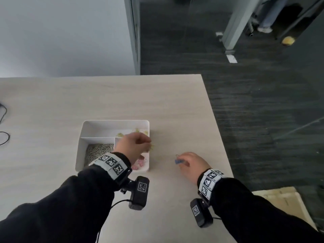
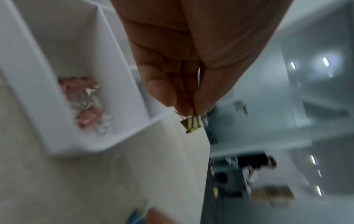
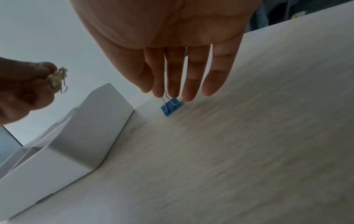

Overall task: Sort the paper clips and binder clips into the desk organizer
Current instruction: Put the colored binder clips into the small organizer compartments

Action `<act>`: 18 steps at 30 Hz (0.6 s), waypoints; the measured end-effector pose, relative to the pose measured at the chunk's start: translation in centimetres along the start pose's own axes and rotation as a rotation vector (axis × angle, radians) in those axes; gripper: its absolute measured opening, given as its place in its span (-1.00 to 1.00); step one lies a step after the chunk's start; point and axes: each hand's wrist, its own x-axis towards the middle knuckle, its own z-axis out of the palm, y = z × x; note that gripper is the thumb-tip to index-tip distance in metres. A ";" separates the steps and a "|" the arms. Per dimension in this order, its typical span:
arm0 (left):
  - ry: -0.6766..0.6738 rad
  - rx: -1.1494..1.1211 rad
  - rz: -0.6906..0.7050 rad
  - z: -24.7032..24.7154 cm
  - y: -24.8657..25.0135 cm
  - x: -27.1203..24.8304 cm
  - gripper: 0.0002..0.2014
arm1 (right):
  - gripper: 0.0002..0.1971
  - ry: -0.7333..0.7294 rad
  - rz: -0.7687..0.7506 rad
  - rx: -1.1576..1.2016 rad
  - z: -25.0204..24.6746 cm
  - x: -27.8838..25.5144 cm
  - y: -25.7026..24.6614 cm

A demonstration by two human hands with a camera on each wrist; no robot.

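A white desk organizer (image 1: 115, 121) stands on the table. Its back compartment holds yellow binder clips (image 1: 138, 131), the front left one silver paper clips (image 1: 100, 149), and the front right one pink binder clips (image 1: 140, 163). My left hand (image 1: 148, 146) hovers over the organizer's right edge and pinches a yellow binder clip (image 2: 191, 123) by its wire handle. To the right of the organizer, my right hand (image 1: 182, 161) pinches the wire handle of a blue binder clip (image 3: 170, 106) between thumb and forefinger. The clip hangs at the table surface; whether it touches is unclear.
The light wood table (image 1: 175, 106) ends close to the right of my right hand, with dark carpet (image 1: 263, 102) beyond. Black cables (image 1: 3, 123) lie at the far left edge. A pale wall stands behind the table.
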 end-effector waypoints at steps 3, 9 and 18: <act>0.120 -0.257 -0.078 -2.7 0.4 2.3 -0.91 | -0.72 -0.029 -0.027 -0.019 0.1 0.7 -0.7; 0.096 -0.340 -0.071 -4.4 -0.1 3.3 -0.90 | -0.77 0.073 -0.015 0.075 -0.3 1.3 -4.4; 0.222 -0.107 -0.095 -9.8 -5.9 0.1 -0.89 | -0.76 0.080 -0.216 0.264 0.4 3.2 -15.6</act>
